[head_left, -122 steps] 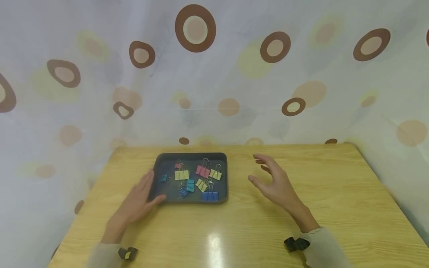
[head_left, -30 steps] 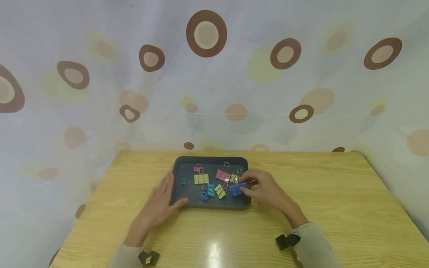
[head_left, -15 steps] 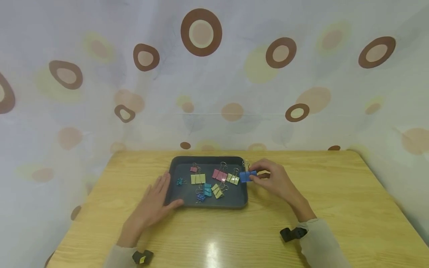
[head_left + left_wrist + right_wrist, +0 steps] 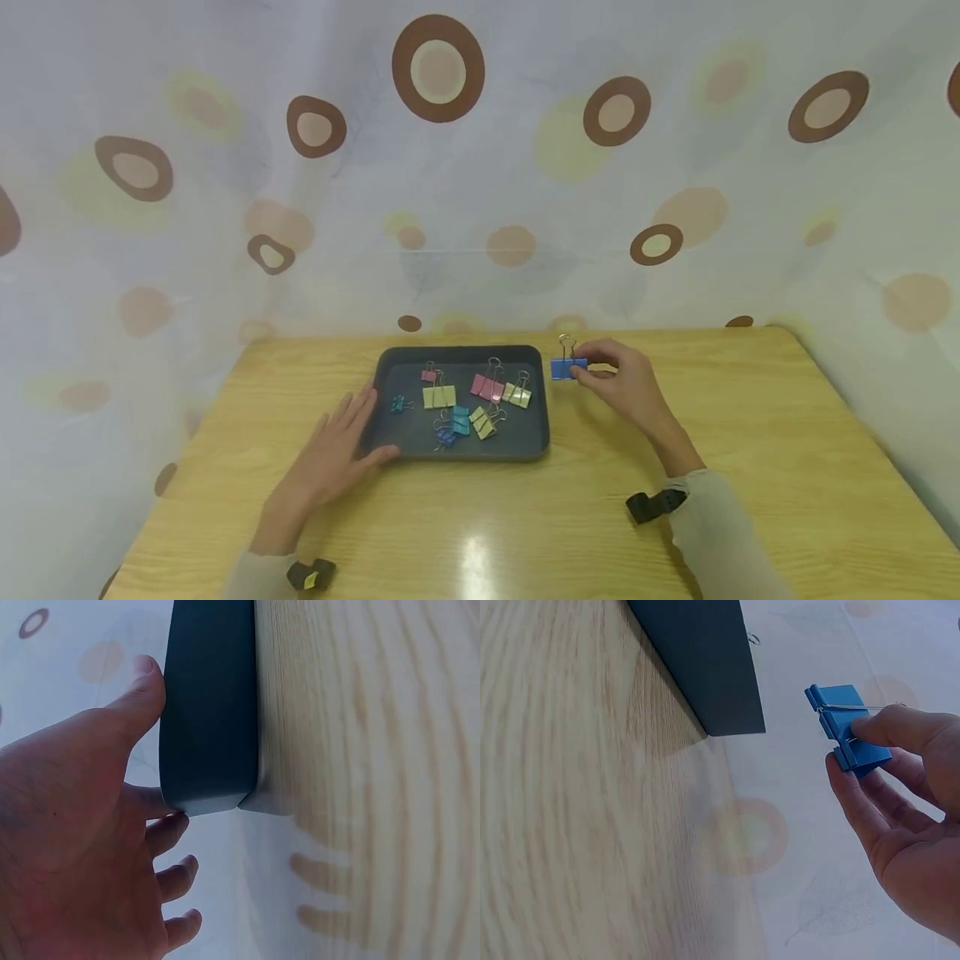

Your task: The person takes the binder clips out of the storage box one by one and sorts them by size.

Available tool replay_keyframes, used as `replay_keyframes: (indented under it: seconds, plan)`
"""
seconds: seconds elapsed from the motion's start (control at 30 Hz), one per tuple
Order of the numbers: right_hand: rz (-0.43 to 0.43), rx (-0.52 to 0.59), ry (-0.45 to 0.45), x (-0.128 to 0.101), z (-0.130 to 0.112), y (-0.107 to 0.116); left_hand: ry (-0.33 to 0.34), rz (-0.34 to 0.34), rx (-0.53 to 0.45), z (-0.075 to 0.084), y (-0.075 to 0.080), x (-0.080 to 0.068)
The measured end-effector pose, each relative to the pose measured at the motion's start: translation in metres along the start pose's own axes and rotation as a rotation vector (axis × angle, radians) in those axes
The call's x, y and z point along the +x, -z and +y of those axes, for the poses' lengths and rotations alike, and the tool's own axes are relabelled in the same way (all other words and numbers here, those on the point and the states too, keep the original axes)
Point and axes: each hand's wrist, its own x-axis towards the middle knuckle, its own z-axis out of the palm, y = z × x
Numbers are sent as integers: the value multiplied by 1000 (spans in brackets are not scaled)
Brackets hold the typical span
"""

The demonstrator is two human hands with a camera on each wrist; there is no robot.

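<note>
A dark tray (image 4: 390, 360) sits on the wooden table (image 4: 525, 517) and holds several coloured binder clips, among them a pink clip (image 4: 487, 387) and a yellow clip (image 4: 438, 397). My right hand (image 4: 626, 385) pinches a large blue binder clip (image 4: 567, 367) (image 4: 845, 726) between thumb and fingers, just above the table to the right of the tray's far right corner (image 4: 731, 705). My left hand (image 4: 335, 454) lies flat with straight fingers against the tray's near left corner (image 4: 210, 772), thumb along its front wall.
A spotted curtain (image 4: 480, 167) hangs close behind the table's far edge and on both sides. Bare tabletop stretches right of the tray and in front of it. Black wrist cameras (image 4: 656, 505) sit on both sleeves.
My right hand picked the blue clip out of the tray's front right part and carried it up and rightward, past the tray's rim. The left hand stayed at the tray.
</note>
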Motion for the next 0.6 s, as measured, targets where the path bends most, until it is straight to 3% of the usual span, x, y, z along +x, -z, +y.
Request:
replay_keyframes:
  seconds: [0.23, 0.6]
  plan:
    - [43, -48, -8, 14, 18, 11, -14, -7, -3, -1, 1, -1]
    - [23, -50, -136, 30, 44, 20, -18, -13, -27, 2, 3, 0]
